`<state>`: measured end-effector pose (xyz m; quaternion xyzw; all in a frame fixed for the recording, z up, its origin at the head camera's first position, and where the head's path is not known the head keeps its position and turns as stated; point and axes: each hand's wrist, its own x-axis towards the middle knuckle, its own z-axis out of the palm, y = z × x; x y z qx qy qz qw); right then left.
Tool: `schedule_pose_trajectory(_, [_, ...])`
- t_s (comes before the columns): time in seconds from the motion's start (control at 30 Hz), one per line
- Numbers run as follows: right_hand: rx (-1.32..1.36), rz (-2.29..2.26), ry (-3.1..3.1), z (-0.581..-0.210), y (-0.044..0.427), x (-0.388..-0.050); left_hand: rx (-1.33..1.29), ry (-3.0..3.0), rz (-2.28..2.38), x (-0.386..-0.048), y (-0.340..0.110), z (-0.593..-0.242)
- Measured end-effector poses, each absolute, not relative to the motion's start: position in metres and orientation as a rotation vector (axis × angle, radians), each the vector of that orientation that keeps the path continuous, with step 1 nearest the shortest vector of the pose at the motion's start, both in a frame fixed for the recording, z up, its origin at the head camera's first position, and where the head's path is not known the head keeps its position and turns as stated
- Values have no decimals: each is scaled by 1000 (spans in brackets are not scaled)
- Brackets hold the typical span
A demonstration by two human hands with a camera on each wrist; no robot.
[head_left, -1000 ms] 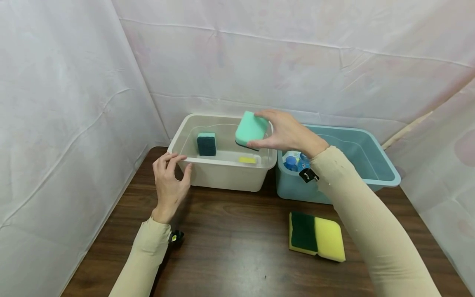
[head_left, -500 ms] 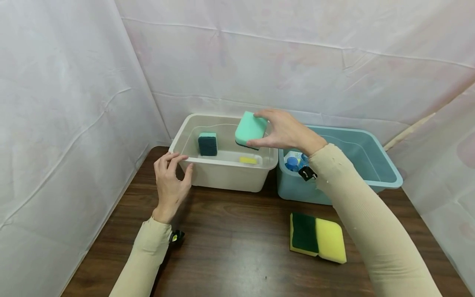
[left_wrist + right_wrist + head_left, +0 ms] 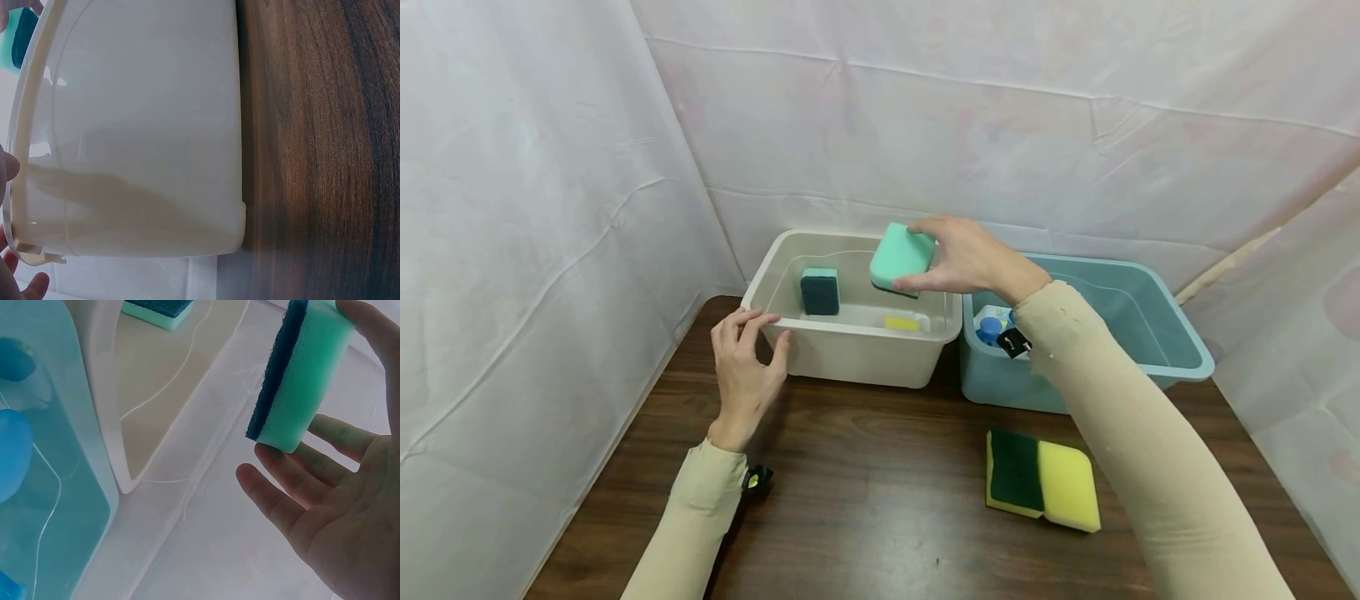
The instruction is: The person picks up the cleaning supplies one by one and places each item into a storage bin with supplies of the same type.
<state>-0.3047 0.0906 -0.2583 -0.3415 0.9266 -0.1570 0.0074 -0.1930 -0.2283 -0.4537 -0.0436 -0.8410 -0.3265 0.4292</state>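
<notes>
One sponge pinched in our right hand over the bin at two o'clock, left hand gripping it at eight: seemingly mid-transfer, next needing careful steering.

Head view: looks forward and down over the desk, well back, taking in the white bin and the blue bin. Left wrist view: faces the white bin's outer wall closely, turned sideways. Right wrist view: looks closely past the sponge, catching parts of both bins. Shares the white bin across all 3.
</notes>
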Motion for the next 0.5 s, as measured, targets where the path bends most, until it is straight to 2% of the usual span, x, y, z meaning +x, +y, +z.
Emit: schedule_pose_trajectory(0.5, [-1045, -481, 2887, -267, 91, -316, -113, -2090, -817, -194, -227, -453])
